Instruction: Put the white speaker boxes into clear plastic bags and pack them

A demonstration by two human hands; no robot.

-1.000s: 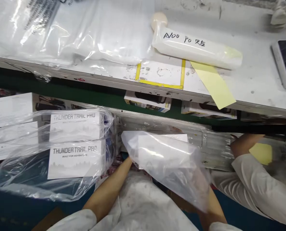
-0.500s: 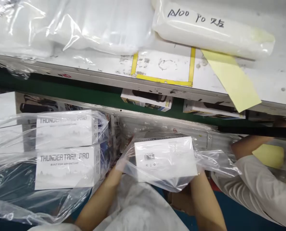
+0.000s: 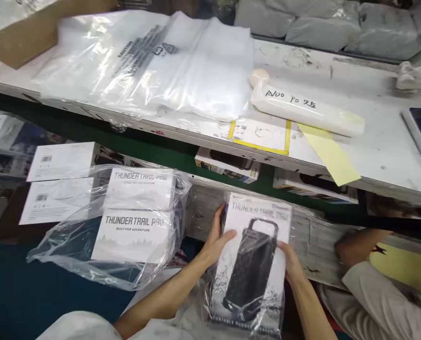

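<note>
A white Thunder Trail Pro speaker box in a clear plastic bag stands tilted in front of me, its face with a picture of a black speaker turned up. My left hand grips its left edge, thumb on the front and some fingers along the side. At the right edge, my right hand holds it with the thumb on the front; its other fingers are hidden behind. To the left, two stacked Thunder Trail Pro boxes lie inside loose clear plastic.
Farther left are more white boxes. The shelf above carries a pile of plastic bags, a labelled roll and a yellow paper strip. Boxes sit beneath the shelf. Another person's arm is at the right.
The bagged speaker box has turned from its barcode side to its picture face, and my hands now show at its edges. My view has pulled back, revealing more of the shelf.
</note>
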